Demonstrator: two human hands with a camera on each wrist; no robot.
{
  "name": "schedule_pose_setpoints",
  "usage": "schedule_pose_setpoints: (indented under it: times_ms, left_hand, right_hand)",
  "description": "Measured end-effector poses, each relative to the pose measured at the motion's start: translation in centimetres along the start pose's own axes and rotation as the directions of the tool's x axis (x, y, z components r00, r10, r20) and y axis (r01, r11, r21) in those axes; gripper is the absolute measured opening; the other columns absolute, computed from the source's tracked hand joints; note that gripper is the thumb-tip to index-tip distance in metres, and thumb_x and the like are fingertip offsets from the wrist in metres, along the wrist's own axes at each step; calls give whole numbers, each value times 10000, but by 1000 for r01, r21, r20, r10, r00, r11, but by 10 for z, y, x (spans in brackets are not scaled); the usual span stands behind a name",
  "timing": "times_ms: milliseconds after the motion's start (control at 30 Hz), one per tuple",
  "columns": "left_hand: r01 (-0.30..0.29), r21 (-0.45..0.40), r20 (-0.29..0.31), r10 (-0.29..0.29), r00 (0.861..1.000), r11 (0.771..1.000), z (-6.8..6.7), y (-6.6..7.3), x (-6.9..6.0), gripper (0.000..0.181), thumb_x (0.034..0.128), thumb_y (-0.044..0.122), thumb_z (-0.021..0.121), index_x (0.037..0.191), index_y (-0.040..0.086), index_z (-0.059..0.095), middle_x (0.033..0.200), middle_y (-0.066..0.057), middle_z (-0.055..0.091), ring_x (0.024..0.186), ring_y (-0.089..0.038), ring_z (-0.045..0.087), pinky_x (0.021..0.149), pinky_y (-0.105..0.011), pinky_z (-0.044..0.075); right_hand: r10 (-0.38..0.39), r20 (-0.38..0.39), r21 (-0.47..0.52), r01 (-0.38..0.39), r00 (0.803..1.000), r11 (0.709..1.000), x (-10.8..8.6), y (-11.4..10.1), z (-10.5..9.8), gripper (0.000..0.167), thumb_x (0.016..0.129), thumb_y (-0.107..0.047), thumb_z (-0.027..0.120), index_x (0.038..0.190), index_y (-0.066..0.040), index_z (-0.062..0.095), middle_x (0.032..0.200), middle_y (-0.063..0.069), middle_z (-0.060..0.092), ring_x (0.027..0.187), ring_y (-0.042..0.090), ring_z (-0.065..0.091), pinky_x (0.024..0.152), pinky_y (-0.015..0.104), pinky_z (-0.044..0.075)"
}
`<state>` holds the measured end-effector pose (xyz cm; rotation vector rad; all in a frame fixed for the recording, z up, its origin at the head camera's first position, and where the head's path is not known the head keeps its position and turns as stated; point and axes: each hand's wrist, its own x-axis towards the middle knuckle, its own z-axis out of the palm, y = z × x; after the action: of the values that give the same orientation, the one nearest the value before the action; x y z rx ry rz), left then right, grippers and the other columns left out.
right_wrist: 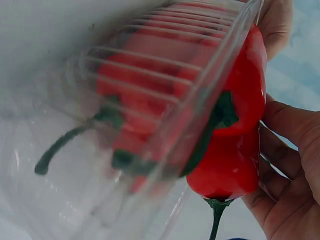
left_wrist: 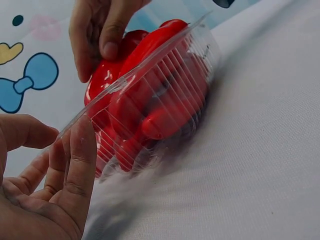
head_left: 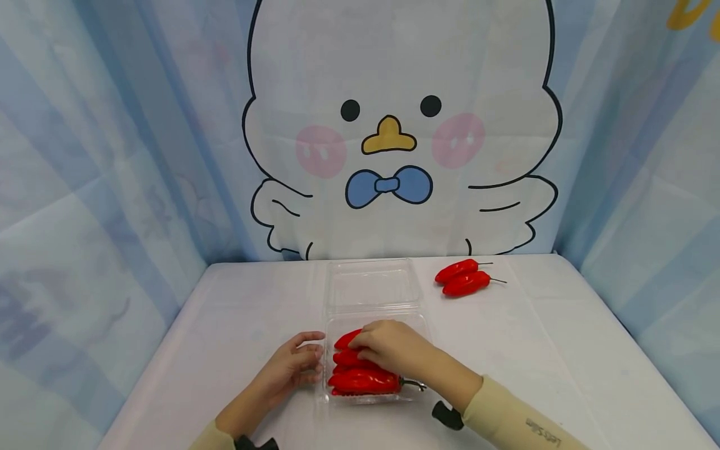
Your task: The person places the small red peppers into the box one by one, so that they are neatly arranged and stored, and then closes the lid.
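Centrally, a clear plastic container is sitting on a white tabletop, its transparent lid folded back and lying flat toward the far edge. Inside the tray, several glossy red peppers are lying crosswise and piling up in layers; their exact number is hard to tell. The near pepper is pointing its dark stem to the right, over the container's side. At the far side of the pile, the right hand is reaching in from above and pinching the far pepper between thumb and fingers. That hand is covering the stem ends of the peppers beneath it in the head view. The left hand is resting against the container's left edge, its fingers relaxed and gently bent.

Beyond the container, to the right of the lid, two loose peppers are lying side by side, their thin stems pointing right. Pale yellow sleeves are covering both forearms, and a black object is showing beside the right wrist. Behind everything, a blue-and-white backdrop is displaying a cartoon bird wearing a blue bow tie.
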<state>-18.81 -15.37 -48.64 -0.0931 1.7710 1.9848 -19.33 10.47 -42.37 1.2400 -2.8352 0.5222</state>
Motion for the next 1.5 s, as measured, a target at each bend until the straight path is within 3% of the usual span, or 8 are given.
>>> schedule_pose_setpoints:
  times_ms: [267,1133,1500]
  left_hand:
    - [-3,-1,2,3,1000,1000,0,-1,1,582,986,153,654,1483,25,380,1046,-30,621,773,-129,650,745,-253,620]
    - [-9,-20,11,10,1000,1000,0,-2,1,551,994,126,633,1470,6,382,1016,-13,620,767,-117,653,727,-245,617]
    - [-8,-23,7,9,1000,1000,1,-1,0,540,993,119,632,1460,-3,392,1003,-6,626,760,-116,653,725,-249,618]
  right_hand:
    - [11,-13,13,-11,1000,1000,3,-1,3,197,941,-201,764,1134,-203,800,994,-64,770,871,41,657,824,217,589]
    - [-23,-82,-3,23,996,1000,1,13,-3,153,947,-144,745,1091,-145,795,1004,-36,775,933,110,715,860,274,607]
    - [19,-99,1,-19,995,1000,-7,25,-9,164,939,-143,753,1098,-154,794,1010,-49,769,918,102,706,836,268,608]
